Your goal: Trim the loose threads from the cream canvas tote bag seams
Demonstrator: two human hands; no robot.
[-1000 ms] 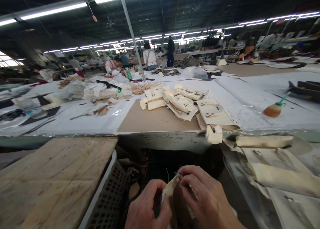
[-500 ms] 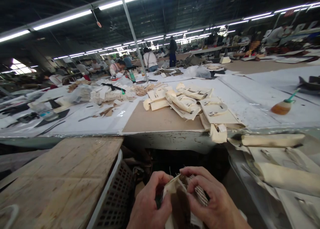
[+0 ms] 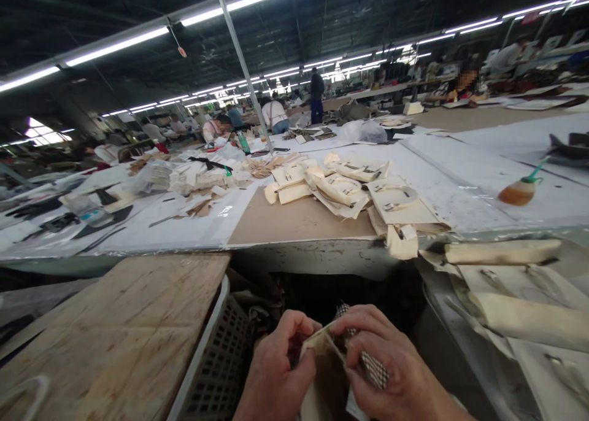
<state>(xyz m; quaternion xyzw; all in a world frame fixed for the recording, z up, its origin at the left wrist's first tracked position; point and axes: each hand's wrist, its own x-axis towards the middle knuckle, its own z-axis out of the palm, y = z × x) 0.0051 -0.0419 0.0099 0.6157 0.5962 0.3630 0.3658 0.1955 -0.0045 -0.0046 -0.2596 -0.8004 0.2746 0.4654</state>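
Observation:
A cream fabric bag piece (image 3: 317, 372) with a checked lining (image 3: 373, 369) is held low in front of me. My left hand (image 3: 283, 369) pinches its left edge between thumb and fingers. On the other side, my right hand (image 3: 381, 359) grips the edge where the checked cloth shows. The two hands are close together, with the upper edge of the piece stretched between them. Its lower part runs out of view at the bottom. Similar cream bag pieces with handles (image 3: 340, 188) lie in a heap on the table beyond.
A wooden board (image 3: 115, 323) lies at the left beside a perforated plastic basket (image 3: 221, 347). More cream pieces (image 3: 529, 316) are stacked at the right. On the white-covered table (image 3: 460, 194) stand a glue bottle (image 3: 519, 191) and fabric scraps (image 3: 202, 203). Several people work farther back.
Both hands keep their hold on the bag piece. More of the checked lining now shows above and beside my right hand. My fingers have shifted slightly along the edge.

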